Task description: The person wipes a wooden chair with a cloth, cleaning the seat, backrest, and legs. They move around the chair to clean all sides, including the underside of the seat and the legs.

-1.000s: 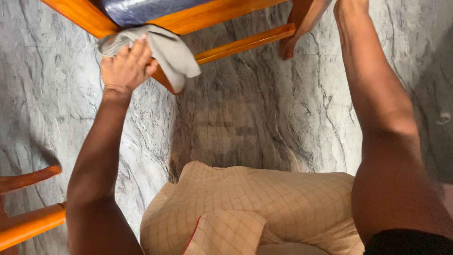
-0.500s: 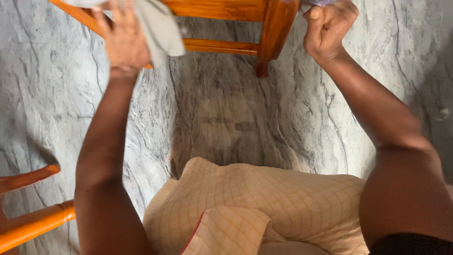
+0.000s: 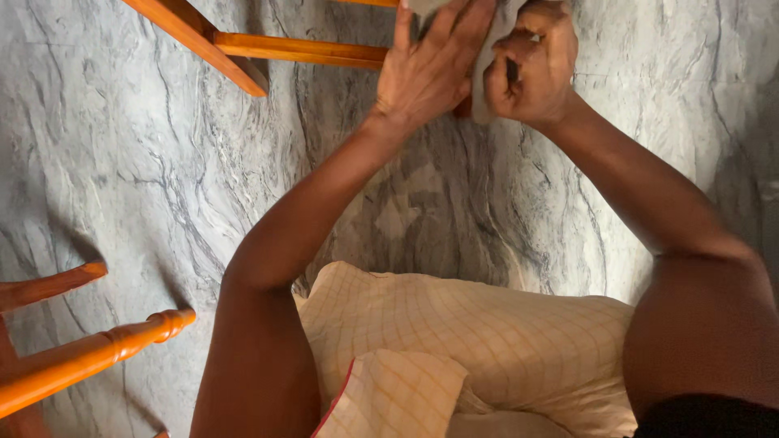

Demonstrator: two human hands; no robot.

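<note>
A: Floor [image 3: 130, 162]'s glossy grey veined marble, with orange turned-wood chair legs [image 3: 203, 40] at 11 o'clock.

B: At 12, the grey cloth [image 3: 487, 57]: left hand [image 3: 426, 69] flat with fingers spread, right hand [image 3: 535, 69] fisted on it.

Two hands show: the left hand [image 3: 426, 69] and the right hand [image 3: 535, 69], both bare. One grey cloth [image 3: 487, 49] lies between them. Two pieces of orange wooden furniture appear, one chair [image 3: 243, 53] at the top and another wooden piece [image 3: 89, 353] at the lower left. One checked cream garment [image 3: 454, 341] fills the bottom.
</note>
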